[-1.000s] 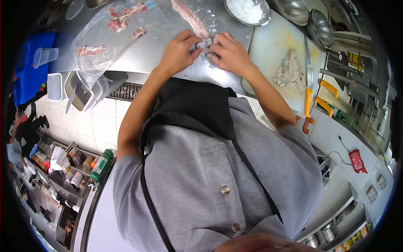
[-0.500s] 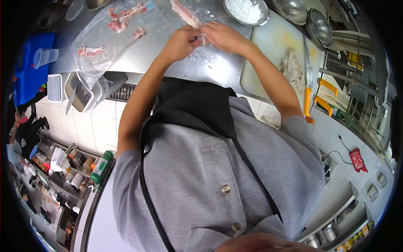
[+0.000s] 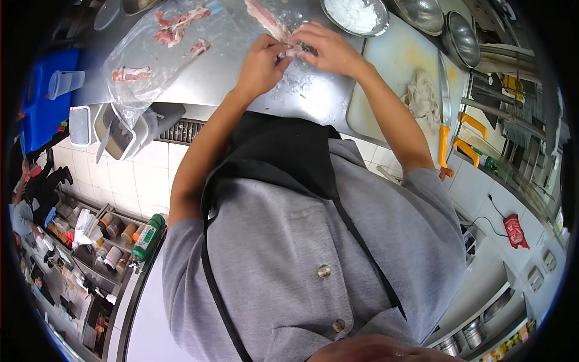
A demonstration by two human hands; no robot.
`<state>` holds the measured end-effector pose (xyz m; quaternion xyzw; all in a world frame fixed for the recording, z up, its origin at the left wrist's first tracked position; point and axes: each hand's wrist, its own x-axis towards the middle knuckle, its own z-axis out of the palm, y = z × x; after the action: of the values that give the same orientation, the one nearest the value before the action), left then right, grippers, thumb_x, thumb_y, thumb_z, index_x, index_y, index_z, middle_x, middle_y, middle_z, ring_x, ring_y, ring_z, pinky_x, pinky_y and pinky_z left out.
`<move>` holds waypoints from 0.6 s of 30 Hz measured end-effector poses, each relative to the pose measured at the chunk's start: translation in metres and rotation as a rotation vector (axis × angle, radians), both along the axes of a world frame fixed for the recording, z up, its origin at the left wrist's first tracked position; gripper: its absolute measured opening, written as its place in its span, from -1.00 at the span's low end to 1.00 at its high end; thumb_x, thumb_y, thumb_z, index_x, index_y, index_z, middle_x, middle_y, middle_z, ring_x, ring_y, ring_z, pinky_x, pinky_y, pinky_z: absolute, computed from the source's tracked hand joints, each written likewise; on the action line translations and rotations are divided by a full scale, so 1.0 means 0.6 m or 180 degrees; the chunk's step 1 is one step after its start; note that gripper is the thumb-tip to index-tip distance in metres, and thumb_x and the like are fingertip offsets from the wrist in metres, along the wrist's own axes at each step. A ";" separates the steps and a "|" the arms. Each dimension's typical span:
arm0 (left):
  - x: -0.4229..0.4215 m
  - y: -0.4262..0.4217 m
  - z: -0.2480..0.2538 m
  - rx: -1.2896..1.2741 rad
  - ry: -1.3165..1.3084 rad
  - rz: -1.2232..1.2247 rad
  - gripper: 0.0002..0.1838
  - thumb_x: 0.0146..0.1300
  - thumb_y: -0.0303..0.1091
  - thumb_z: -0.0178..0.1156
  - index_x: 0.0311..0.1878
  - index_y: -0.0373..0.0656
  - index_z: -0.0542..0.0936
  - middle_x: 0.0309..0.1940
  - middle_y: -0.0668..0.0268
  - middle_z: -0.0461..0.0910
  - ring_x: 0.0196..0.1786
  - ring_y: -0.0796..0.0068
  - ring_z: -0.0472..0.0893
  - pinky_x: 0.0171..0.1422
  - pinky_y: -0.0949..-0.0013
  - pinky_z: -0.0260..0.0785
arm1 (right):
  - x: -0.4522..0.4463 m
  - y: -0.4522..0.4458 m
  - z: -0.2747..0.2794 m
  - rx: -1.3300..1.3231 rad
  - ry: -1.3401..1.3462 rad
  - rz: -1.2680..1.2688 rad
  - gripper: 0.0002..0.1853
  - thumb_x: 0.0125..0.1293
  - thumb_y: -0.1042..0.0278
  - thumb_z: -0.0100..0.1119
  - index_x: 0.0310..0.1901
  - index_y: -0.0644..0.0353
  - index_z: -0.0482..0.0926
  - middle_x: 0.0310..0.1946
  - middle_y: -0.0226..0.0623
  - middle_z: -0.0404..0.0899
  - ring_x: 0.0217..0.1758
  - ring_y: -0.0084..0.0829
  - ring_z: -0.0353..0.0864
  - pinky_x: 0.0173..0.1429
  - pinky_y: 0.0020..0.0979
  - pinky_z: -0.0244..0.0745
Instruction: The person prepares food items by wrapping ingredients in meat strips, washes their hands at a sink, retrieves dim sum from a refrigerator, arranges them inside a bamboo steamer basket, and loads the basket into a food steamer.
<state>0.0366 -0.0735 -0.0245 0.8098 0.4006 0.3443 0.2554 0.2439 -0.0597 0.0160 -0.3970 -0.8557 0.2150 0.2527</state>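
Touching one meat strip (image 3: 266, 19): two hands (image 3: 262, 65) (image 3: 329, 49)

crumpled cloth (image 3: 423, 101); white board (image 3: 396, 53) beneath; green bottle (image 3: 148, 238); red packet (image 3: 515, 231); blue container (image 3: 36, 107)

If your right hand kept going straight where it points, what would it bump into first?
Probably the pink meat strip; the right hand seems to touch its near end, though depth is hard to judge.
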 end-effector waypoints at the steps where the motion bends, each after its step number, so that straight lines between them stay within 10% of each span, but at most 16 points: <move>1: -0.001 0.003 0.002 -0.0161 0.0031 0.0054 -0.74 0.10 -0.40 0.39 -0.13 -0.25 0.69 -0.24 0.15 0.55 -0.19 0.18 0.56 -0.10 0.24 0.45 | 0.003 -0.003 -0.010 0.0016 -0.0098 0.0157 -0.73 0.15 0.47 0.26 -0.08 0.17 0.57 -0.12 -0.23 0.55 -0.04 -0.15 0.49 0.00 -0.17 0.46; 6: 0.000 0.002 0.020 -0.0709 0.0189 0.0228 -0.68 0.09 -0.38 0.41 -0.08 -0.28 0.68 -0.22 0.11 0.54 -0.14 0.17 0.56 -0.07 0.23 0.45 | 0.007 0.020 -0.026 -0.0288 -0.0078 0.0350 -0.72 0.14 0.47 0.27 -0.07 0.19 0.57 -0.15 -0.25 0.54 -0.10 -0.19 0.51 -0.08 -0.18 0.48; 11: -0.006 0.009 0.033 0.0896 0.0302 0.0021 -0.61 0.01 -0.48 0.37 -0.04 -0.29 0.57 -0.09 0.13 0.52 -0.07 0.12 0.53 -0.03 0.21 0.45 | 0.001 0.082 -0.022 -0.1904 -0.0131 0.0487 -0.76 0.23 0.41 0.17 -0.07 0.24 0.59 -0.21 -0.18 0.53 -0.25 -0.14 0.54 -0.09 -0.26 0.46; 18: 0.004 0.017 -0.002 0.0803 0.0538 0.0064 -0.64 -0.01 -0.49 0.36 -0.09 -0.26 0.56 -0.10 0.13 0.52 -0.10 0.08 0.53 -0.02 0.17 0.46 | -0.004 0.063 -0.030 -0.0654 -0.0044 0.0218 -0.74 0.21 0.46 0.13 -0.06 0.25 0.58 -0.17 -0.17 0.52 -0.09 -0.13 0.52 0.03 -0.26 0.43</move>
<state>0.0393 -0.0634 -0.0254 0.8575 0.3824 0.3250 0.1135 0.2415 -0.0220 -0.0018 -0.3928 -0.8440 0.3073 0.1973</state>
